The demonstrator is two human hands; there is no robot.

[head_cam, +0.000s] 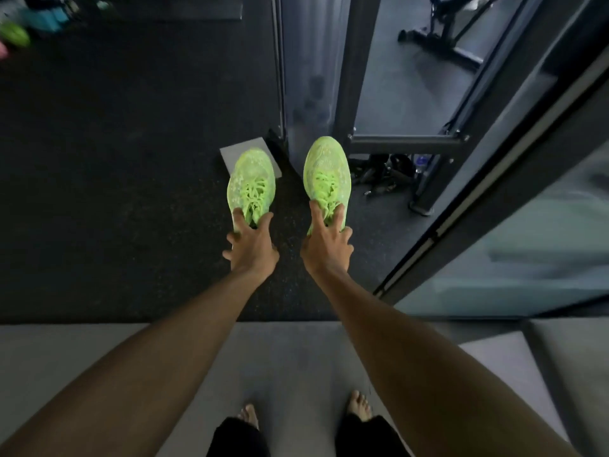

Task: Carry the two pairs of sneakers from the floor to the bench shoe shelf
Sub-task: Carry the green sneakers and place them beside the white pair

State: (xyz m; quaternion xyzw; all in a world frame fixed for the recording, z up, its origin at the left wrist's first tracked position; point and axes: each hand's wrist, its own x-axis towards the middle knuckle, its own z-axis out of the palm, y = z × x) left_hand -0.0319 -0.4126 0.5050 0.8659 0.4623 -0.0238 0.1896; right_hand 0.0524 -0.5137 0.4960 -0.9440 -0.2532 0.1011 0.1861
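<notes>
Two neon green sneakers are in the head view, toes pointing away from me. My left hand (252, 244) grips the heel opening of the left sneaker (252, 183), fingers hooked into its collar. My right hand (326, 240) grips the collar of the right sneaker (326, 173) the same way. Both shoes appear over the dark speckled floor (131, 192); I cannot tell whether they rest on it. At the top left corner a blurred green sneaker (14, 34) lies on the floor. No bench shoe shelf is in view.
A grey flat pad (230, 153) lies under the left shoe's toe. A metal post (296, 77) and gym machine frame (408, 140) stand just beyond. A glass partition (527, 209) runs along the right. My bare feet (248, 415) stand on a grey mat (296, 357).
</notes>
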